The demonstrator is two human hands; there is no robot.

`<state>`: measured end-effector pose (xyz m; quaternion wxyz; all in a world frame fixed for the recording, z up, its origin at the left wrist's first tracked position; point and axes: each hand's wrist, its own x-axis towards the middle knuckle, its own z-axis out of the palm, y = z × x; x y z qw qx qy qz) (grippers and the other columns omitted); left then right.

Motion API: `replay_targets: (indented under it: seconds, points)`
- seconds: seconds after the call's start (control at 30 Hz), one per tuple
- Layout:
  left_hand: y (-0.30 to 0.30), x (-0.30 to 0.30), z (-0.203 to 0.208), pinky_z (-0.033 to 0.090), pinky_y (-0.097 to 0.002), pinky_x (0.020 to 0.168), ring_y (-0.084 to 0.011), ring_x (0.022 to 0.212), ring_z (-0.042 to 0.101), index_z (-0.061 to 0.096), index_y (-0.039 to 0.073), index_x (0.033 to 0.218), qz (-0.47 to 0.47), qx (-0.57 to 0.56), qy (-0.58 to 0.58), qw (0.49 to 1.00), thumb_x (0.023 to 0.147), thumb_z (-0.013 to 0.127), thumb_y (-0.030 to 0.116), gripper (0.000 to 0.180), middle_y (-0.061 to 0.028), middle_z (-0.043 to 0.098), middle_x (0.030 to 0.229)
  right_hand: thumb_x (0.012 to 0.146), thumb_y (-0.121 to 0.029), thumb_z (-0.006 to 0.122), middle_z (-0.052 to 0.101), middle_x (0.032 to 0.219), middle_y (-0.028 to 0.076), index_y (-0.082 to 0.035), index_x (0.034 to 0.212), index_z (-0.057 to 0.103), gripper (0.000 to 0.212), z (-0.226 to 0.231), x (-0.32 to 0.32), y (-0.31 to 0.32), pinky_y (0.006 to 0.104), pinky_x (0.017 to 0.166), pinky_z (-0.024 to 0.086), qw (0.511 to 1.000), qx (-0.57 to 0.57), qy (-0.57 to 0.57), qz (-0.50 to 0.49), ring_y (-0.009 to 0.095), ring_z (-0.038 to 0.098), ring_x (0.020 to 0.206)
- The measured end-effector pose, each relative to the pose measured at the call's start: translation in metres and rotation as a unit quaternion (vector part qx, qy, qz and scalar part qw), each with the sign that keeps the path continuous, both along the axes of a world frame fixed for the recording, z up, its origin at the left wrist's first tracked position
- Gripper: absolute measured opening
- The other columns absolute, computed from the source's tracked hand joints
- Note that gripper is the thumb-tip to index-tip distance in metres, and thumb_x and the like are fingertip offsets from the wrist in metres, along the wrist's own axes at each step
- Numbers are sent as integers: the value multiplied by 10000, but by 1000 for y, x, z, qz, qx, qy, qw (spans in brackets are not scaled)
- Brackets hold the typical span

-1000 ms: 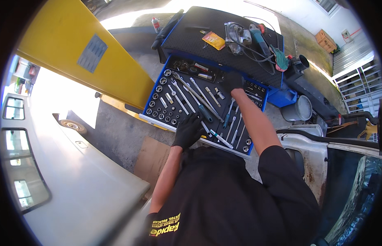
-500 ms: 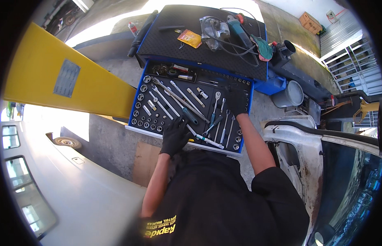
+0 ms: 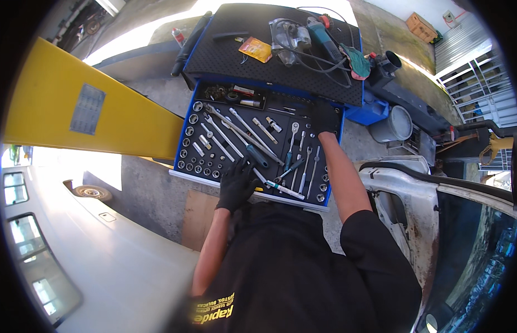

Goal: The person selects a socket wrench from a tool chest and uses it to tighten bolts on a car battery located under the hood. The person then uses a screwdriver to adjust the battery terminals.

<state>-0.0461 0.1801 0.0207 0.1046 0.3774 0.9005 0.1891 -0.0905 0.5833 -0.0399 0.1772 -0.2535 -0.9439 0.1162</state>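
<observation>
A blue tool drawer [image 3: 181, 178] is pulled out in front of me, its dark foam insert full of tools. My left hand [image 3: 237, 186], in a dark glove, rests over the drawer's front edge with its fingers apart, beside a green-handled screwdriver [image 3: 257, 156]. Touching that handle or not, I cannot tell. My right hand [image 3: 324, 117], gloved too, reaches into the far right corner over the rows of small sockets; its fingers blend into the dark foam. A ratchet [image 3: 292, 139] lies just left of it. Sockets [image 3: 192, 119] line the left side, near several long bars and wrenches [image 3: 222, 136].
On the cabinet top [image 3: 225, 61] lie an angle grinder [image 3: 323, 40] with its cable, a yellow packet [image 3: 255, 50] and a green cloth [image 3: 355, 62]. A yellow post [image 3: 133, 119] and a white vehicle [image 3: 125, 238] stand left. A worn car door [image 3: 400, 208] and grey bucket [image 3: 399, 126] are right.
My right hand has moved a little farther away, toward the drawer's far right corner. My left hand has stayed nearly in place at the front edge.
</observation>
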Motion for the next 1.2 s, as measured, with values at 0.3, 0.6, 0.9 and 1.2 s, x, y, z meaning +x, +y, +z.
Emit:
replay_targets:
  seconds: [0.3, 0.6, 0.9, 1.2]
  points:
    - [1, -4, -2, 337, -516, 1188, -379, 1481, 420, 563, 180, 1499, 10, 20, -10, 1000, 903, 716, 434, 665, -146, 487, 1587, 977, -380, 645, 732, 1116, 217, -65, 1121, 718, 354, 9, 12, 9, 514, 927, 532, 991, -119, -19, 66, 410, 691, 1071]
    - [2, -1, 4, 327, -505, 1204, -385, 1486, 407, 572, 169, 1500, 13, 23, -25, 999, 911, 727, 393, 649, -148, 478, 1591, 984, -349, 638, 738, 1088, 216, -69, 1112, 743, 326, -3, 9, 7, 516, 925, 525, 991, -105, 63, 53, 407, 695, 1045]
    - [-2, -1, 2, 370, -506, 1184, -392, 1475, 427, 587, 220, 1497, 14, 25, -43, 999, 938, 707, 358, 588, -147, 495, 1584, 977, -264, 607, 736, 996, 225, -58, 1020, 701, 230, -19, -9, 5, 540, 841, 558, 998, -26, 34, 35, 407, 715, 978]
    - [0, 4, -4, 476, -490, 1115, -372, 1464, 459, 608, 202, 1459, 4, 38, -14, 999, 978, 664, 325, 500, -137, 525, 1567, 972, -262, 607, 738, 996, 190, -76, 994, 693, 206, -34, -14, 0, 513, 798, 561, 997, 12, 52, -55, 382, 719, 928]
